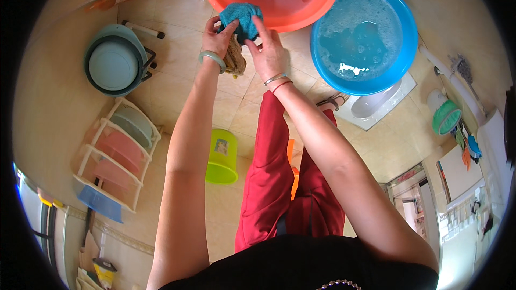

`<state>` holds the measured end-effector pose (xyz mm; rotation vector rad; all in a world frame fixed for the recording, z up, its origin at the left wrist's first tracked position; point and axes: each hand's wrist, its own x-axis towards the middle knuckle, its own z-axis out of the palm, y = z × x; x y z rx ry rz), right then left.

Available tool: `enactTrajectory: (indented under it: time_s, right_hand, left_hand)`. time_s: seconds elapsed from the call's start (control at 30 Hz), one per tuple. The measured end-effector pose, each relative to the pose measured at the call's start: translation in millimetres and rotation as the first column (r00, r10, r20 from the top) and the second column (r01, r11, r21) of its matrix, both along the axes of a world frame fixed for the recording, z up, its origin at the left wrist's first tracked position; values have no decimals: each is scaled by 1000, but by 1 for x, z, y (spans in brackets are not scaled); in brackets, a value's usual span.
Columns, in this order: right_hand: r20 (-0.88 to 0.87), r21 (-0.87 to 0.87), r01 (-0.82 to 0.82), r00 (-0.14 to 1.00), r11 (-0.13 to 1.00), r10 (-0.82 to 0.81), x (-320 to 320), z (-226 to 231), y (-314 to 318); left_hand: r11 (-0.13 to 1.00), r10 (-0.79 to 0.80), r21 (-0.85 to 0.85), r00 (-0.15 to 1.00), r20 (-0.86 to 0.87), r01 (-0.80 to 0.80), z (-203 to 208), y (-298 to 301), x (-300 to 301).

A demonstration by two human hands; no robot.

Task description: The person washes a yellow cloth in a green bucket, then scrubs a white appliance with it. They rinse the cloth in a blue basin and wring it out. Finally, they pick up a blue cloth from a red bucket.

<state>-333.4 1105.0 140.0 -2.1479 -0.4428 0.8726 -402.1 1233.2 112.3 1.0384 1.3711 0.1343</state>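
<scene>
Both my hands hold a small teal cloth, bunched up at the near rim of a coral-red basin with water in it. My left hand, with a pale bangle at the wrist, grips the cloth's left side. On the right side, my right hand has its thumb and fingers closed on it. Below the cloth, between my hands, is a crumpled tan thing whose kind I cannot make out. To the right stands a blue basin of sudsy water.
A squat toilet lies partly under the blue basin. Left are nested grey-green basins and a white rack with several colored basins. A lime-green bin stands left of my legs. A bin with a green liner is far right.
</scene>
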Motion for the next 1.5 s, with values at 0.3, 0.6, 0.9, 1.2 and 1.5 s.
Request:
enactTrajectory:
  time_s: [0.3, 0.6, 0.9, 1.2, 1.5]
  right_hand:
    - [9, 44, -106, 994, 993, 105, 3, -17, -15]
    - [5, 99, -186, 982, 978, 187, 4, -9, -21]
    - [-665, 175, 238, 744, 955, -64, 35, 9, -62]
    - [-912, 2, 902, 179, 432, -369, 72, 116, -163]
    - [-983, 71, 875, 142, 479, -114, 141, 194, -266]
  left_hand:
    - [991, -3, 132, 998, 59, -5, -1, -11, -3]
    - [941, -85, 320, 991, -99, 112, -28, -8, -29]
    - [985, 170, 6, 985, -29, -170, 57, -53, 0]
    - [979, -195, 107, 954, 227, 174, 137, -197, 86]
    - [198, -962, 947, 234, 139, 253, 287, -311, 190]
